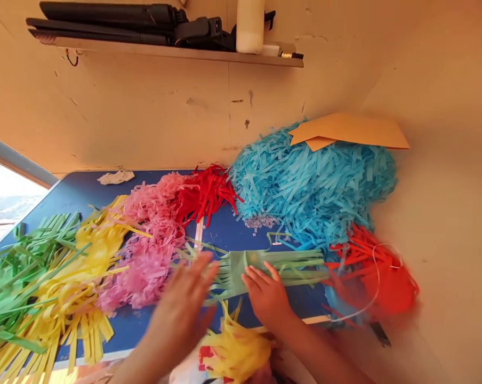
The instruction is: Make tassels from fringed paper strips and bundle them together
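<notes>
Scuffed tan wall (145,117) backs a blue tabletop (85,186), where a pale-green, fringed tissue-paper strip (238,269) lies flat near the centre. The right hand (268,296), fingers outstretched and ungripping, rests on its solid middle band; the left hand (183,301), blurred, fingers extended, is at its left fringe, contact unclear. Red-and-white print (205,358) by yellow paper fringe (241,352) is unreadable.

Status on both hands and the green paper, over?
Right hand on pale-green fringed paper strip, at solid middle. Left hand open, blurred, over left end; contact unclear. Red fringed paper bundle crowds right end.
</notes>
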A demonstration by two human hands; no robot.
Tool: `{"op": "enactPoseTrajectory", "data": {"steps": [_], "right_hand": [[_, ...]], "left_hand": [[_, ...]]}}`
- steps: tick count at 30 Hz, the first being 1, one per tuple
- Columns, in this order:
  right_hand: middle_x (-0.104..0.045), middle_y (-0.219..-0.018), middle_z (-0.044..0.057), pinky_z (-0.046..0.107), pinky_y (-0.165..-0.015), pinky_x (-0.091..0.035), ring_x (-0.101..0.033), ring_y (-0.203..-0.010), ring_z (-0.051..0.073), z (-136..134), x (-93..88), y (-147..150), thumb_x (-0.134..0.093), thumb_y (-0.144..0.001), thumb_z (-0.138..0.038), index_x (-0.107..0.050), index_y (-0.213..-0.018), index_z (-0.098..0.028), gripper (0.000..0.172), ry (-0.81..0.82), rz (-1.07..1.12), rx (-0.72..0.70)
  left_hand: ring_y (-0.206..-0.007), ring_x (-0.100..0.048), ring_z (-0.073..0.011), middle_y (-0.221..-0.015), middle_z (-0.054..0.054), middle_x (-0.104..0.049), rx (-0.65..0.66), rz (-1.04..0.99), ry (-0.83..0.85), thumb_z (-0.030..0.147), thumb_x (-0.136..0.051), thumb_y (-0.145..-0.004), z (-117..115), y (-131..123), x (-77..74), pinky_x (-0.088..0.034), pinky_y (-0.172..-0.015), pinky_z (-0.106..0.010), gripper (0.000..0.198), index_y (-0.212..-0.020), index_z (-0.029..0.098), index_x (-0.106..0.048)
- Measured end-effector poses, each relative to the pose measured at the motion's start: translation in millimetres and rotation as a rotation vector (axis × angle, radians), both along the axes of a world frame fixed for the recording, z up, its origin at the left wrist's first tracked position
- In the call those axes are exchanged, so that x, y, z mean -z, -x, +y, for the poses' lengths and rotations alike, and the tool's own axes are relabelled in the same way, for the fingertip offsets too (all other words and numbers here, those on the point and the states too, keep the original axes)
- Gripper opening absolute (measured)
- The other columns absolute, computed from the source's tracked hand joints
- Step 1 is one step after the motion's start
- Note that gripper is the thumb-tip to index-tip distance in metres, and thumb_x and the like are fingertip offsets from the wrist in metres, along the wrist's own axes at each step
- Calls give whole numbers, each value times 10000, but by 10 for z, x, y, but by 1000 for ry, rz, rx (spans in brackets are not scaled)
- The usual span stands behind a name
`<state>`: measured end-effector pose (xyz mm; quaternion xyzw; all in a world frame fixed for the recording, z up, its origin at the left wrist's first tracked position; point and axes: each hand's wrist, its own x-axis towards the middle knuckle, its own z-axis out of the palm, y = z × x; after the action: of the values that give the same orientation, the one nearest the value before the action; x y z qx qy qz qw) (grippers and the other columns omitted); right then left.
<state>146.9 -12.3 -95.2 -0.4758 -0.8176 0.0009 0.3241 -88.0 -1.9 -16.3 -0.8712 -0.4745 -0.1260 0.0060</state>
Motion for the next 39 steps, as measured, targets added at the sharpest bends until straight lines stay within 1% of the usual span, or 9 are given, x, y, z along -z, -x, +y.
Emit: {"op": "enactPoseTrajectory", "data": {"steps": [2,5,8,10,15,19,22,26,39], "right_hand": [[-718,-1156,95,511,-1114,-331,-660,-1094,219,-14,-3,33,-411,-957,-96,-623,-1184,-190,324,41,3,-27],[-710,-1163,106,495,-1100,-361,-663,-1076,208,-27,-2,-3,-401,-918,-69,-576,-1239,-174,381,118,-5,-83],[-691,-1206,123,484,-1047,-397,-638,-1131,224,1,18,-148,-460,-855,-48,-581,-1226,-165,407,208,-58,-124],[-712,-1172,101,452,-989,-413,-640,-1125,223,47,16,-267,-497,-846,-48,-620,-1168,-191,373,286,-56,-120],[-763,-833,-2,320,-798,-409,-676,-761,168,219,-100,-429,-539,-946,-180,-692,-885,-240,176,452,-18,-11],[-719,-659,-20,283,-694,-382,-627,-641,184,372,-167,-387,-537,-968,-250,-688,-874,-232,179,476,-38,87],[-743,-717,-24,279,-678,-366,-642,-649,184,478,-163,-323,-577,-948,-251,-688,-870,-240,137,494,-70,107],[-765,-826,-28,276,-686,-360,-671,-697,176,562,-140,-250,-625,-912,-220,-680,-837,-239,95,535,-113,114],[-762,-802,-29,297,-727,-338,-658,-672,184,597,-145,-191,-663,-893,-266,-684,-805,-245,92,636,-190,204]], "left_hand": [[-1406,-402,-302,-1519,-144,-441,179,-59,168,243,-565,-802,-83,-361,125,-289,-1169,-526,813,-1536,184,-222],[-1323,-516,-274,-1432,-148,-547,176,-106,254,107,-505,-783,-40,-668,437,-341,-1143,-521,744,-1499,164,-313],[-1270,-569,-242,-1334,-119,-638,145,-132,261,19,-451,-780,71,-602,682,-370,-1129,-507,638,-1396,185,-479],[-1226,-604,-226,-1223,-80,-710,151,-172,259,-1,-434,-802,130,-460,735,-364,-1136,-500,536,-1259,218,-607],[-1039,-681,-220,-1030,-56,-765,66,-291,330,37,-475,-797,259,-263,591,-480,-977,-420,397,-1045,233,-714],[-844,-690,-213,-903,-46,-757,-114,-282,386,268,-579,-876,342,-348,478,-460,-902,-417,173,-986,231,-707],[-781,-683,-211,-787,-36,-739,-204,-185,344,400,-538,-929,370,-437,471,-410,-945,-445,248,-874,232,-712],[-755,-678,-251,-681,-56,-694,-274,-92,311,357,-497,-948,394,-498,506,-395,-925,-480,307,-789,214,-717],[-685,-650,-244,-627,-50,-662,-286,-6,311,307,-572,-881,467,-529,533,-413,-844,-447,217,-744,205,-705]]}}
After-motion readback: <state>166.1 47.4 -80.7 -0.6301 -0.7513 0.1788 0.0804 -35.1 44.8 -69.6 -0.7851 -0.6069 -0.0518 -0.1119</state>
